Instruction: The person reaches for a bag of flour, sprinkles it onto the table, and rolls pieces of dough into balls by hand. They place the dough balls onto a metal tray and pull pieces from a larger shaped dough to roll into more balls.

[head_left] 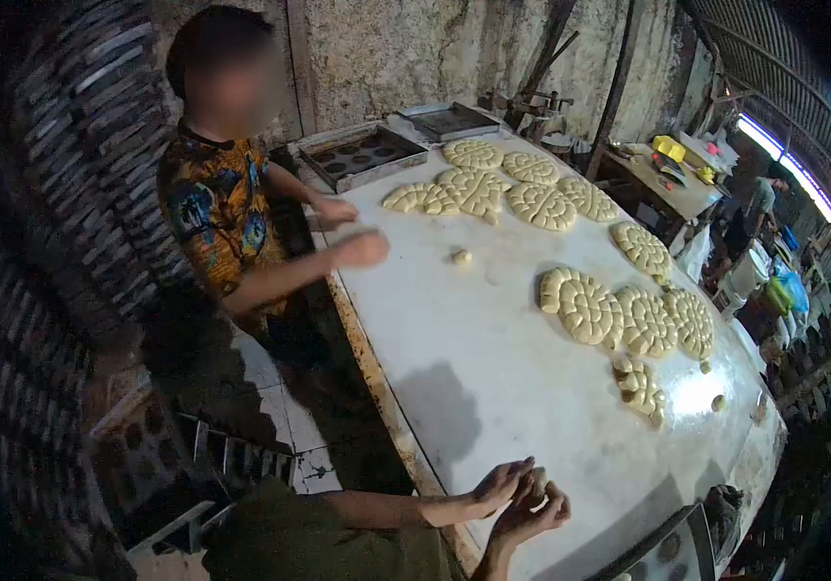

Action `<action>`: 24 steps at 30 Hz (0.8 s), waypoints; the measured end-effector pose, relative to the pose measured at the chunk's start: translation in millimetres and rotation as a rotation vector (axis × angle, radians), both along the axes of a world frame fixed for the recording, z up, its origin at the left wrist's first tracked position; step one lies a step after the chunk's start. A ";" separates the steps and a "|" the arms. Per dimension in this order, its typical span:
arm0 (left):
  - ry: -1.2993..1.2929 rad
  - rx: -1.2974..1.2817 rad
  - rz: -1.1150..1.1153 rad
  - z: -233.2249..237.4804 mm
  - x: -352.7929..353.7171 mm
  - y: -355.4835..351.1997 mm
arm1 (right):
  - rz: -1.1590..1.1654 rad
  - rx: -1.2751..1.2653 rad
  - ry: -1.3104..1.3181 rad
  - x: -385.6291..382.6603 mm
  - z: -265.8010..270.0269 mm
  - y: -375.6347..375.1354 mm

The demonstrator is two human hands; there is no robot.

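Note:
Low in the head view, my left hand (498,488) and my right hand (533,513) come together just above the near part of the white table (522,387). The fingers of both are curled and closed. Whatever they hold between them, perhaps a small piece of dough, is too dark and hidden to make out. Nearest to my hands lies a short cluster of cut dough pieces (640,391). Behind it sit several round dough coils scored into segments, such as this dough coil (585,308). A small dough ball (718,402) rests toward the right edge.
A co-worker (231,213) stands at the table's left side, hands over its edge. Moulded baking trays (362,155) lie at the far corner; another tray (672,552) is close on my right. A lone dough ball (462,257) sits mid-table. Another person (759,208) is far right.

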State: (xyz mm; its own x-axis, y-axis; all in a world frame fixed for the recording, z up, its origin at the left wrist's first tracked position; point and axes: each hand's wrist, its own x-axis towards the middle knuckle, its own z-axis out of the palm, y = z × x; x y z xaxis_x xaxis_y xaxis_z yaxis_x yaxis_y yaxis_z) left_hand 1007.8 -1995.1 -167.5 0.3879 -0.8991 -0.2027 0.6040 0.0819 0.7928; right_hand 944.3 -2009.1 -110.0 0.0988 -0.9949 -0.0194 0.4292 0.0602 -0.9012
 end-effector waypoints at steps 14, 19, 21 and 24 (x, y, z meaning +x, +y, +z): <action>-0.844 0.043 -1.043 -23.5 109.3 24.8 | -0.184 -0.120 0.345 59.7 -10.5 -118.6; -1.260 0.166 -0.648 7.3 216.6 76.3 | 0.081 0.073 0.261 -18.8 -38.1 -72.9; -1.468 0.310 -0.347 -38.7 243.8 63.2 | 0.233 -0.474 1.295 -25.2 -52.8 -25.1; -1.880 0.351 0.114 7.7 230.0 -1.0 | -0.068 -0.629 1.685 -26.5 -86.3 -31.2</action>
State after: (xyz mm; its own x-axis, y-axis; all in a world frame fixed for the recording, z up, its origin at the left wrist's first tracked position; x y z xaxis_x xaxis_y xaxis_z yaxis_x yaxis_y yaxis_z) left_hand 1237.8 -1996.1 -159.8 0.3373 -0.8752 0.3468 -0.9219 -0.2325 0.3100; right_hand 917.7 -2040.3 -196.3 0.3371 -0.8931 0.2978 -0.8914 -0.4046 -0.2041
